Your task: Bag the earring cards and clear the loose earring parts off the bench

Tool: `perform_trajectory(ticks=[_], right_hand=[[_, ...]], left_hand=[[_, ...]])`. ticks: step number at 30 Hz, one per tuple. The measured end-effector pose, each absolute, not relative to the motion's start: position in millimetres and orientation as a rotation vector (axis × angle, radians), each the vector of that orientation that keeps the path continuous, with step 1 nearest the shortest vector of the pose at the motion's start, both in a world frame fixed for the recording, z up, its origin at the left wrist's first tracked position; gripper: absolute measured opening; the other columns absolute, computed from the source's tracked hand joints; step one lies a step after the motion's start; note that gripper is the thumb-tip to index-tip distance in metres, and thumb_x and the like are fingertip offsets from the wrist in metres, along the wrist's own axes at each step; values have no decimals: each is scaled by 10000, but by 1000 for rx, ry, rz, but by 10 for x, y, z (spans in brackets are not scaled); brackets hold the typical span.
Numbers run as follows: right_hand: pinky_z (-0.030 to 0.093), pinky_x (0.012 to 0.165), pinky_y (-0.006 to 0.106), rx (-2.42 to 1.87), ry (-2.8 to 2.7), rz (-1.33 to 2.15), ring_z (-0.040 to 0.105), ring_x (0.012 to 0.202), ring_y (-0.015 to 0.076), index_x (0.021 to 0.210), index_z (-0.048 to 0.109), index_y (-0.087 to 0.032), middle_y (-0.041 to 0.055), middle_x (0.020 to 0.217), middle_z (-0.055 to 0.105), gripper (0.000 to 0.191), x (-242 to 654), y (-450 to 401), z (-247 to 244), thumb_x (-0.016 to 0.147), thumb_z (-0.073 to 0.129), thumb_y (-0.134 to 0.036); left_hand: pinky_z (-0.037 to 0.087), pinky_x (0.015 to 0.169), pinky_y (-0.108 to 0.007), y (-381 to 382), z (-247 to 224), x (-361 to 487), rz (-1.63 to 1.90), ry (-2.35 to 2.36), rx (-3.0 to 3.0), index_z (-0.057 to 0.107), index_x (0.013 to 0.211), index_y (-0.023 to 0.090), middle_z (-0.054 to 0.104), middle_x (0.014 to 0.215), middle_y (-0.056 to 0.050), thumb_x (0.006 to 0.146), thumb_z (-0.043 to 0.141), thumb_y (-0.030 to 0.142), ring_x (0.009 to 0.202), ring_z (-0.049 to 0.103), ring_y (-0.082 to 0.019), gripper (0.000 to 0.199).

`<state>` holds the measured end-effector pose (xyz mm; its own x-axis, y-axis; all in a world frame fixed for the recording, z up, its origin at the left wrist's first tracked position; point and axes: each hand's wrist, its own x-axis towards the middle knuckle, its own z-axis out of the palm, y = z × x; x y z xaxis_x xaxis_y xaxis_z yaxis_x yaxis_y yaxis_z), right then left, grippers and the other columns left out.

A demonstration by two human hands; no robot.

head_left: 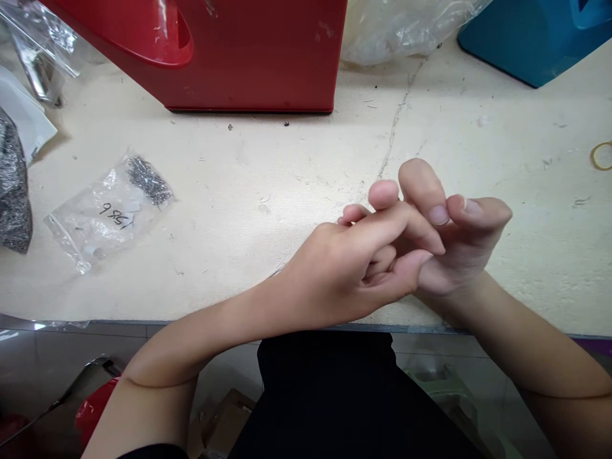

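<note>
Over the front part of the table, my left hand (344,261) crosses in front of my right hand (471,242). The left thumb and index finger are closed in a pinch beside the right palm. My right thumb tip presses against the tip of a bent finger, so that hand is closed too. Whatever either pinch holds, if anything, is too small or hidden to make out. Beneath the left wrist, a few thin, pin-like metal bits (277,269) lie on the table. A clear zip bag (90,217) with black handwriting and dark metal pieces lies to the left.
A red box-like container (268,64) stands at the back, with a teal one (535,44) at the far right. Clear plastic (406,32) lies between them. A bag of dark metal bits (12,185) sits at the left edge, a yellow rubber band (594,157) at the right.
</note>
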<state>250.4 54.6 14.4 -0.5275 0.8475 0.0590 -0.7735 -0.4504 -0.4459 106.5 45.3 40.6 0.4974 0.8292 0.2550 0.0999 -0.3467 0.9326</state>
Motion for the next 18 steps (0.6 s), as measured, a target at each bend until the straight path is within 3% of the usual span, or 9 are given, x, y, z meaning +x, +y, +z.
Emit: perform_trajectory(ticks=[4, 9, 13, 18], right_hand=[[580, 982, 245, -175, -508, 2102, 742, 1112, 131, 694, 562, -209, -27, 1099, 797, 275, 2534, 568, 120, 899, 682, -348], [543, 1040, 234, -178, -368, 2206, 728, 1132, 115, 739, 558, -211, -49, 1029, 796, 262, 2587, 554, 151, 908, 696, -356], [533, 1012, 188, -165, -227, 2256, 725, 1003, 76, 718, 477, -229, -75, 852, 762, 306, 2587, 539, 189, 849, 753, -242], [514, 1019, 193, -88, -208, 2299, 704, 995, 87, 723, 391, -241, -17, 840, 757, 352, 2571, 549, 180, 885, 701, -199]], left_hand=[[336, 399, -115, 442, 399, 1051, 923, 799, 1803, 613, 931, 190, 335, 503, 147, 947, 602, 132, 387, 350, -2, 61], [317, 398, -143, 459, 362, 1049, 930, 737, 1990, 597, 827, 171, 532, 618, 104, 949, 560, 150, 421, 360, 3, 129], [363, 447, -168, 476, 356, 1050, 899, 678, 2142, 611, 807, 180, 505, 588, 91, 972, 494, 147, 464, 415, -24, 205], [344, 444, -187, 469, 380, 1048, 912, 655, 2162, 587, 789, 197, 450, 528, 98, 1014, 468, 202, 448, 386, -39, 255]])
